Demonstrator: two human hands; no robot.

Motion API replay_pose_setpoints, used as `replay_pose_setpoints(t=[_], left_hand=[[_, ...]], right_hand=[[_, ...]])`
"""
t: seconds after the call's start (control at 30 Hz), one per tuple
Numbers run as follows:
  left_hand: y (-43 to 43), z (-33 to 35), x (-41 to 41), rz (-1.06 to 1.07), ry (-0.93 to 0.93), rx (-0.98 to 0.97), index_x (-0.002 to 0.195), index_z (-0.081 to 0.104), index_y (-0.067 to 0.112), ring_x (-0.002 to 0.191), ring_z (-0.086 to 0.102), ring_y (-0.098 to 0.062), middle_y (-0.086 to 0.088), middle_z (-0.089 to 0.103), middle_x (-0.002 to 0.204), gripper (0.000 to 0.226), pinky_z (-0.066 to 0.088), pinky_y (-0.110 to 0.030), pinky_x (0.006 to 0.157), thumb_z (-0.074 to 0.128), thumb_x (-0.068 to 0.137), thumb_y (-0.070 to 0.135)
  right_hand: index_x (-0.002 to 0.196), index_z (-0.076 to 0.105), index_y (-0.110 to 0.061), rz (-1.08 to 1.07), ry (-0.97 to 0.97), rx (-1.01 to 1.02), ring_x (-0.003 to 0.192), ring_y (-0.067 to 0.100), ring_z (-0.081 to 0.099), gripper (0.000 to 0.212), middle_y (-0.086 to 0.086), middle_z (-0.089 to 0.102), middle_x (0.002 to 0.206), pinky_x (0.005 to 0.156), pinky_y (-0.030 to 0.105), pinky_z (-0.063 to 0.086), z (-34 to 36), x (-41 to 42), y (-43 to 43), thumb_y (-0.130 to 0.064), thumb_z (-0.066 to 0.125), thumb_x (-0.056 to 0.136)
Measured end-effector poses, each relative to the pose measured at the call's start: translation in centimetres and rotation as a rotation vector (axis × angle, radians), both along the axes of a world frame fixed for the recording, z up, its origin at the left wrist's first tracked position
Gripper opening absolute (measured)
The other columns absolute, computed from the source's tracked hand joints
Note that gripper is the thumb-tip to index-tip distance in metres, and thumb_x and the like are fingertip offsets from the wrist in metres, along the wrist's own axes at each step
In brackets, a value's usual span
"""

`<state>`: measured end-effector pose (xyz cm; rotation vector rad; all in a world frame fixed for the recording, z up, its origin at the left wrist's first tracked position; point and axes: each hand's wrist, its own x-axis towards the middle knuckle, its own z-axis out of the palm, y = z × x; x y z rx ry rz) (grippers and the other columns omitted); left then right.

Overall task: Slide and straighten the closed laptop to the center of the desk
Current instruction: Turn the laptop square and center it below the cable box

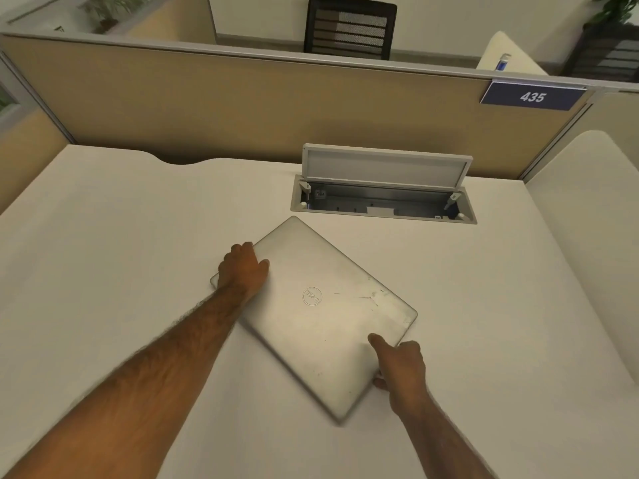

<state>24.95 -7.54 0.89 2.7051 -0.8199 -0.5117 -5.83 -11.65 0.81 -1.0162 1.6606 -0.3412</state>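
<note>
A closed silver laptop (321, 316) with a round logo lies flat on the white desk (121, 254), turned at a strong angle to the desk edges. My left hand (243, 267) grips its far-left edge, fingers curled over the rim and thumb on the lid. My right hand (401, 364) holds the near-right edge, thumb on top of the lid and fingers under or beside the rim. The laptop's near edges look slightly blurred.
An open cable tray (383, 202) with a raised grey lid sits in the desk just behind the laptop. A tan partition (242, 105) with a blue "435" sign (532, 96) bounds the back. A black chair (349, 27) stands beyond it. A second desk surface (587, 236) adjoins at right.
</note>
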Motion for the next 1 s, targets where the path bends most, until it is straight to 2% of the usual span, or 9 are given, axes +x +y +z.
replay_pose_setpoints(t=[0.1,0.17,0.27,0.33,0.5,0.67,0.8,0.9,1.0], left_hand=[[-0.4,-0.4,0.4,0.013,0.032,-0.026,0.141,0.044,0.011,0.131,0.043,-0.037,-0.013,0.046,0.142,0.054,0.039,-0.049,0.103,0.051,0.095,0.039],[-0.7,-0.6,0.7,-0.006,0.040,-0.039,0.142,0.044,0.012,0.132,0.042,-0.036,-0.013,0.046,0.142,0.054,0.039,-0.048,0.104,0.051,0.095,0.038],[-1.2,-0.8,1.3,-0.003,0.053,-0.034,0.140,0.047,0.012,0.131,0.043,-0.037,-0.016,0.046,0.140,0.056,0.039,-0.047,0.106,0.054,0.093,0.041],[-1.6,-0.8,1.7,0.016,0.070,-0.031,0.138,0.051,0.013,0.129,0.044,-0.038,-0.017,0.048,0.137,0.057,0.039,-0.046,0.106,0.056,0.091,0.045],[-1.9,-1.2,2.7,0.064,0.093,-0.055,0.132,0.059,0.017,0.127,0.047,-0.039,-0.017,0.052,0.134,0.059,0.038,-0.044,0.108,0.059,0.086,0.054],[-2.0,-1.2,2.9,0.080,0.128,-0.066,0.132,0.059,0.019,0.128,0.046,-0.039,-0.017,0.052,0.135,0.059,0.038,-0.045,0.107,0.061,0.085,0.055],[-1.8,-1.3,2.5,0.105,0.163,-0.117,0.129,0.059,0.019,0.127,0.044,-0.039,-0.017,0.052,0.132,0.055,0.041,-0.045,0.104,0.064,0.085,0.051],[-1.6,-1.2,2.2,0.127,0.186,-0.149,0.127,0.058,0.016,0.127,0.043,-0.039,-0.017,0.052,0.130,0.053,0.043,-0.046,0.102,0.066,0.085,0.048],[-1.4,-1.0,2.1,0.155,0.189,-0.178,0.126,0.058,0.015,0.126,0.043,-0.039,-0.019,0.051,0.130,0.051,0.044,-0.047,0.103,0.066,0.086,0.046]], right_hand=[[0.120,0.058,0.005,-0.034,-0.040,0.028,0.087,0.032,0.063,0.058,0.020,0.066,0.112,0.066,0.041,0.057,-0.4,0.1,0.0,-0.034,0.080,0.083],[0.116,0.061,0.006,-0.056,-0.071,0.044,0.082,0.031,0.061,0.056,0.017,0.065,0.101,0.062,0.038,0.054,-0.6,0.2,-0.1,-0.034,0.080,0.083],[0.098,0.064,0.001,-0.101,-0.102,0.055,0.068,0.026,0.056,0.039,0.009,0.059,0.083,0.055,0.033,0.049,-0.8,0.3,-0.2,-0.031,0.080,0.082],[0.089,0.062,-0.003,-0.128,-0.106,0.056,0.065,0.026,0.055,0.033,0.008,0.058,0.079,0.054,0.033,0.048,-1.0,0.4,-0.2,-0.029,0.081,0.080],[0.112,0.063,0.006,-0.162,-0.130,0.068,0.075,0.031,0.057,0.054,0.013,0.058,0.091,0.063,0.037,0.050,-1.7,0.6,-0.2,-0.028,0.083,0.076],[0.121,0.059,0.008,-0.151,-0.138,0.047,0.082,0.033,0.057,0.066,0.017,0.060,0.101,0.070,0.040,0.049,-2.0,0.5,-0.5,-0.028,0.084,0.072],[0.118,0.062,0.005,-0.107,-0.067,0.007,0.098,0.045,0.070,0.059,0.025,0.070,0.116,0.069,0.038,0.048,-1.9,0.3,-1.0,-0.019,0.085,0.070],[0.113,0.062,0.005,-0.062,-0.007,-0.024,0.096,0.044,0.072,0.053,0.025,0.071,0.112,0.067,0.038,0.053,-1.6,0.1,-1.9,-0.013,0.084,0.068],[0.111,0.061,0.002,-0.026,0.019,-0.067,0.091,0.039,0.072,0.052,0.021,0.071,0.110,0.078,0.046,0.062,-1.1,0.3,-2.9,-0.011,0.084,0.066]])
